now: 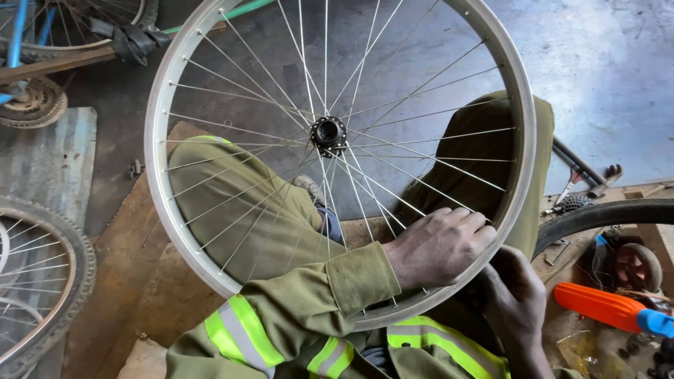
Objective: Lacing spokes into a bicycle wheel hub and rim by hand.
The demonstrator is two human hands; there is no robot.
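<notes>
Our left hand (439, 247) lay flat with fingers together across the spokes, pressing on the near part of the bicycle wheel (210, 84) rather than closing around it. Our right hand (516, 298) was curled against the outside of the rim just beside it; we could not tell if this grip was fully closed. The wheel rested tilted on our knees above the floor (604, 63), its hub (328, 133) in the middle. We judged it light and stiff, the bare metal rim smooth and a little slippery, the thin spokes easy to bend. The rim seemed the safest place to hold.
</notes>
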